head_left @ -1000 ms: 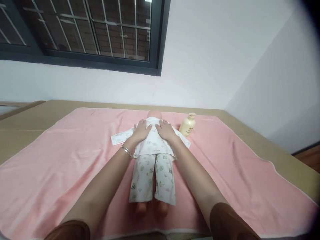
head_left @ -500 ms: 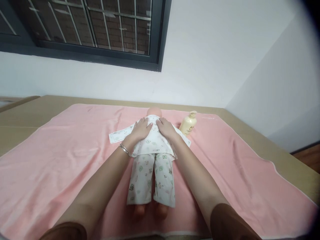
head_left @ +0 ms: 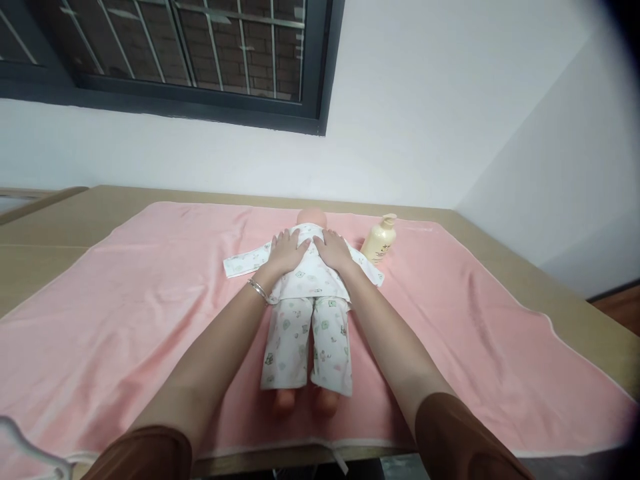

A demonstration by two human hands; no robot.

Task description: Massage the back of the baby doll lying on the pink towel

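The left hand (head_left: 289, 253) and right hand (head_left: 334, 251) are resting flat, unclenched, on the shirt (head_left: 310, 270) of the already dressed doll (head_left: 311, 293), the pump bottle (head_left: 380, 241) sitting untouched nearby.

Your head-worn camera looks forward and down across the bench (head_left: 50, 230) from the foot end of the doll (head_left: 309, 283), between your left forearm (head_left: 213, 363) and right forearm (head_left: 387, 327). These are nearest; the doll lies midway, with the white wall (head_left: 400, 133) and barred window (head_left: 255, 63) farthest.
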